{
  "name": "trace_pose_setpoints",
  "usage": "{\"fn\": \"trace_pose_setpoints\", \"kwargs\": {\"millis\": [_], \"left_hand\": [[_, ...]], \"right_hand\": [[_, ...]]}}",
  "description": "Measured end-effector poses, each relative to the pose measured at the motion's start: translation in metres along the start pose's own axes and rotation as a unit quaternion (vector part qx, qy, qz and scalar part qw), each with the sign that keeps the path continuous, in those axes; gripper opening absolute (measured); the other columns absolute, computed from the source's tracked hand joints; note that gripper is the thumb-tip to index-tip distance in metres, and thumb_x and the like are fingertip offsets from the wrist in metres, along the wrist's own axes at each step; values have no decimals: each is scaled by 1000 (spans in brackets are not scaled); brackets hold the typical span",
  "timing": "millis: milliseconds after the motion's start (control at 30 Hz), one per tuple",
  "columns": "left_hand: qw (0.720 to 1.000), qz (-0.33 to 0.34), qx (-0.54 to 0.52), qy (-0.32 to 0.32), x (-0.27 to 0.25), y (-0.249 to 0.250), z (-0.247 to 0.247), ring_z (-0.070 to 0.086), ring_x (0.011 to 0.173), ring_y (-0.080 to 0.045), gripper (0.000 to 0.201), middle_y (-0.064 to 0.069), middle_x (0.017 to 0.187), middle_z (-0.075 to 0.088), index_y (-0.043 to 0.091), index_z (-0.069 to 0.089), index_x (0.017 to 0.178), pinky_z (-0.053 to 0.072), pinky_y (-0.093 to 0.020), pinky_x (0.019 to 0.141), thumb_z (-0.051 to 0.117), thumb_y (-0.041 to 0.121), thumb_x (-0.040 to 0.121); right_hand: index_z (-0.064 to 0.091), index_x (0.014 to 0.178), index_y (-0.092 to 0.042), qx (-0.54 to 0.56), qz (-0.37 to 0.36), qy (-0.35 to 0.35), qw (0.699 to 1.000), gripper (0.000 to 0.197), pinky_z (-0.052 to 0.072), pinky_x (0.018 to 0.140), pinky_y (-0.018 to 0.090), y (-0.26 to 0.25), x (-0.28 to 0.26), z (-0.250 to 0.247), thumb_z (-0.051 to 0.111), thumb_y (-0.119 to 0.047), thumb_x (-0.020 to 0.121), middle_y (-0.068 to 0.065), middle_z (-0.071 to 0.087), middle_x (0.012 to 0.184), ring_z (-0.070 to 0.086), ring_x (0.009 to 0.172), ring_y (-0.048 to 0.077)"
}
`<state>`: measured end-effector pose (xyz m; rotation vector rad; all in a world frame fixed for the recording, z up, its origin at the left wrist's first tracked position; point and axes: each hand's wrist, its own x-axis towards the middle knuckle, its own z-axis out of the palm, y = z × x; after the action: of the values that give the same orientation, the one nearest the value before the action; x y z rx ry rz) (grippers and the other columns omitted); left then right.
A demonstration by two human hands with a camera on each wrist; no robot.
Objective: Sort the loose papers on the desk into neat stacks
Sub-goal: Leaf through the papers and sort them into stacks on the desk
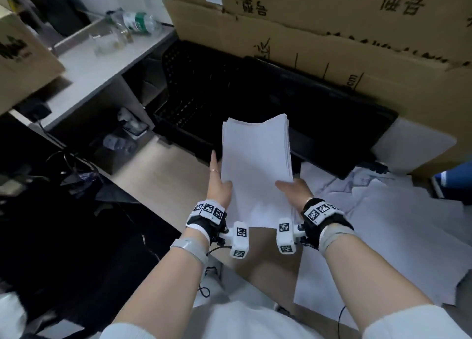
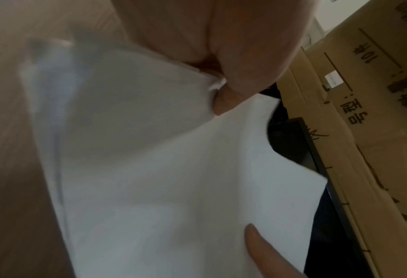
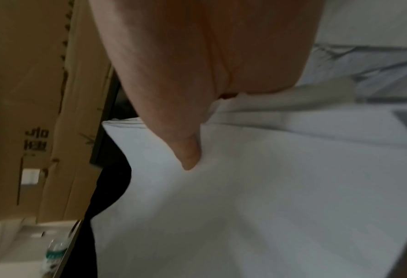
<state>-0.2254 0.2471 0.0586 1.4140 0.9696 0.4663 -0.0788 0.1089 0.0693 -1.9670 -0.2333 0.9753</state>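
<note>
Cardboard boxes [image 1: 319, 32] rise beyond both hands, with a black monitor [image 1: 281, 101] lying below them and a wood-toned desk [image 1: 163, 175] beneath the wrists. Between the two hands, lifted clear of the desk, stands a thick sheaf of white paper [image 1: 255, 165], long edges running away from the body. Left hand [image 1: 218, 185] grasps the sheaf's left edge, thumb on the upper face and fingers underneath, one finger extended along the side; the left wrist view shows the thumb pinching the sheets where they crease slightly. Right hand [image 1: 293, 189] grasps the opposite edge in the same manner, thumb pressed into the top sheet. Loose papers [image 1: 383, 211] lie scattered to the right of the right hand, overlapping and partly rumpled, so sorting appears far from complete. Probable hazards: the far end of the sheaf is unsupported and its sheets fan unevenly there, so a relaxed grip on either side could let inner pages slide forward onto the monitor or spill left of the left hand off the desk edge. Excessive thumb pressure could deepen the crease. Setting the sheaf down onto the scattered sheets would likely produce a tilted, unstable stack.
</note>
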Motion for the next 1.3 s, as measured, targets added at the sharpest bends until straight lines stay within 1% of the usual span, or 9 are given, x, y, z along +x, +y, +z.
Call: {"fn": "trace_pose_setpoints", "kwargs": {"millis": [67, 167, 267, 367, 500, 600, 867, 1167, 1300], "left_hand": [[1000, -2, -2, -17, 15, 6, -26, 43, 127, 16, 86, 27, 139, 43, 30, 30, 154, 36, -17, 111, 37, -19, 84], [996, -57, -31, -68, 41, 8, -60, 56, 126, -13, 39, 4, 130, 64, 20, 66, 128, 39, -38, 115, 61, 10, 91], [984, -143, -65, -88, 65, 2, -82, 68, 107, -26, 52, -5, 110, 74, 11, 73, 110, 54, -39, 93, 77, 52, 78], [991, -106, -50, -68, 80, -7, -100, 71, 98, -38, 35, -19, 100, 75, 8, 72, 93, 57, -51, 89, 76, 41, 83], [989, -118, -62, -68, 93, -15, -121, 70, 99, -39, 28, -26, 104, 72, -1, 71, 98, 52, -57, 95, 65, 26, 96], [986, -128, -74, -76, 93, -13, -127, 70, 97, -41, 49, -27, 102, 72, -9, 70, 99, 52, -58, 94, 64, 40, 95], [989, -125, -51, -55, 91, -12, -129, 67, 103, -42, 86, -25, 102, 72, -9, 69, 101, 53, -57, 94, 64, 71, 70], [994, -112, 0, 10, 61, -18, -122, 70, 90, -35, 45, -21, 97, 73, -6, 67, 93, 56, -46, 86, 67, 38, 93], [994, -111, 15, 21, 45, -22, -121, 72, 92, -25, 27, -11, 99, 75, 4, 71, 99, 59, -36, 84, 73, 29, 90]], "right_hand": [[64, 101, -7, -36, -22, 10, 999, 14, 48, 87, 38, -22, 1, 32, 56, -16, 95, 18, 67, 110, 62, 102, 33], [65, 108, -18, 6, -53, -49, 997, 19, 49, 74, 22, -51, 3, 79, 56, -9, 94, 4, 70, 114, 64, 89, 16], [47, 145, -27, -35, -95, -161, 982, 63, 42, 92, 13, -64, 13, 120, 68, -10, 88, -11, 52, 140, 55, 119, 3], [33, 151, -39, -56, -104, -196, 974, 84, 29, 104, 18, -76, 17, 147, 78, -24, 82, -21, 31, 152, 33, 136, -2], [38, 149, -38, -25, -98, -165, 981, 77, 34, 103, 14, -74, 28, 162, 76, -20, 84, -18, 38, 151, 39, 135, 3], [37, 150, -33, -12, -95, -149, 984, 81, 44, 91, 7, -71, 28, 168, 78, -13, 83, -16, 46, 142, 50, 120, -1], [41, 149, -23, -7, -104, -112, 988, 80, 43, 99, 22, -64, 37, 170, 77, -6, 79, -6, 52, 141, 51, 126, 9], [54, 137, -24, 4, -107, -165, 980, 62, 52, 97, 27, -46, 37, 168, 80, -22, 81, -12, 66, 123, 64, 108, 2], [58, 135, -23, 8, -123, -202, 972, 47, 49, 90, 11, -38, 32, 175, 72, -19, 90, -13, 66, 123, 62, 106, -7]]}}
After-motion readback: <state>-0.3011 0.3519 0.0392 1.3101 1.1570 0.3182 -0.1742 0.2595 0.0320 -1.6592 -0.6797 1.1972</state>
